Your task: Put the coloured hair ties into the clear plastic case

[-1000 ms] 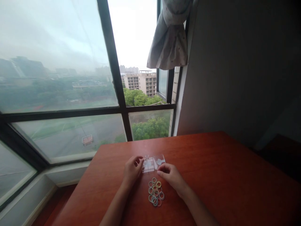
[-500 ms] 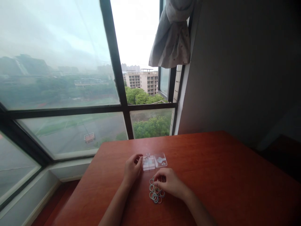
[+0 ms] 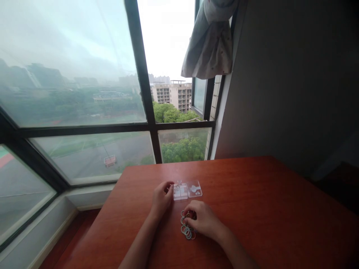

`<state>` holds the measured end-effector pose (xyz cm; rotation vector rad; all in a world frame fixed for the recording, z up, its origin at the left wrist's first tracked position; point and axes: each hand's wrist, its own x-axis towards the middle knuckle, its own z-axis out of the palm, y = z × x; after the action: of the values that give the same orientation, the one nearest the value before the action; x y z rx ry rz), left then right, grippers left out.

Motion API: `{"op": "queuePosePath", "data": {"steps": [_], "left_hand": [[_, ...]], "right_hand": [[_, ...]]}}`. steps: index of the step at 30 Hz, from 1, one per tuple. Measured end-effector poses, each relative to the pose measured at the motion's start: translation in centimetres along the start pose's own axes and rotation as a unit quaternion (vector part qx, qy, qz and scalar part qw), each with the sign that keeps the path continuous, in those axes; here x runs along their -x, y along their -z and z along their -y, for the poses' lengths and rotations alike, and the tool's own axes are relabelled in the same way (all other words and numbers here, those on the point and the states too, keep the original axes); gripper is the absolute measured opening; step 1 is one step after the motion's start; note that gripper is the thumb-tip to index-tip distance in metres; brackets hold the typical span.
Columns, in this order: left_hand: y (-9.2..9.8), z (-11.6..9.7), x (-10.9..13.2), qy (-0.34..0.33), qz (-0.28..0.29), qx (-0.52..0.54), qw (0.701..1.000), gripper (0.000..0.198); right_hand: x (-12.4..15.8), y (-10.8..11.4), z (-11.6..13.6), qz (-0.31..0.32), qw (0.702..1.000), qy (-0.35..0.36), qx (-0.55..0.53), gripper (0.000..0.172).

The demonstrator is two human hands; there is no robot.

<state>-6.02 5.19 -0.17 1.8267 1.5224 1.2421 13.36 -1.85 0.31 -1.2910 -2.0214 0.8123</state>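
A clear plastic box (image 3: 180,192) with compartments stands on the table, its transparent lid (image 3: 194,189) folded open to the right. Some small rings (image 3: 177,186) lie in its back left part. My left hand (image 3: 162,198) has its fingers curled and closed at the box's left edge. Nearer to me is a loose pile of thin pale green and cream ring-shaped bands (image 3: 187,232), which overlap. My right hand (image 3: 204,218) reaches over the pile from the right, thumb and fingertips pinched down among the bands. Whatever is between those fingertips is hidden.
The reddish-brown wooden table (image 3: 252,201) ends at the back near a dark window frame (image 3: 153,127). A tied curtain (image 3: 209,48) hangs above the table's far edge. A grey wall (image 3: 269,93) rises at the right.
The whole view has shifted slightly, so everything sits a little further right. My right hand has come slightly lower over the pile and covers more of the bands. My left hand stays at the box.
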Motion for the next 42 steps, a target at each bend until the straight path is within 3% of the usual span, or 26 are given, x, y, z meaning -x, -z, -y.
{"op": "queuePosePath", "data": {"steps": [15,24,31,35,42], "left_hand": [[-0.1,0.0,0.1,0.007,0.016,0.0,1.0,0.027],[0.2,-0.5,0.2,0.002,0.005,0.0,1.0,0.028],[0.5,-3.2,1.3,-0.077,0.096,0.016,0.992,0.023],[-0.1,-4.7,1.7,-0.069,0.169,0.063,0.981,0.021],[-0.8,-4.6,2.0,-0.057,0.178,0.069,0.98,0.015]], "right_hand": [[0.2,0.3,0.3,0.023,0.999,0.023,0.041,0.017],[-0.4,0.4,-0.2,-0.023,0.998,0.01,-0.056,0.009],[-1.2,0.9,-1.2,-0.129,0.98,-0.052,-0.145,0.014],[-1.5,1.1,-2.0,-0.155,0.962,-0.082,-0.208,0.023],[-1.6,1.1,-2.1,-0.152,0.954,-0.082,-0.245,0.028]]}}
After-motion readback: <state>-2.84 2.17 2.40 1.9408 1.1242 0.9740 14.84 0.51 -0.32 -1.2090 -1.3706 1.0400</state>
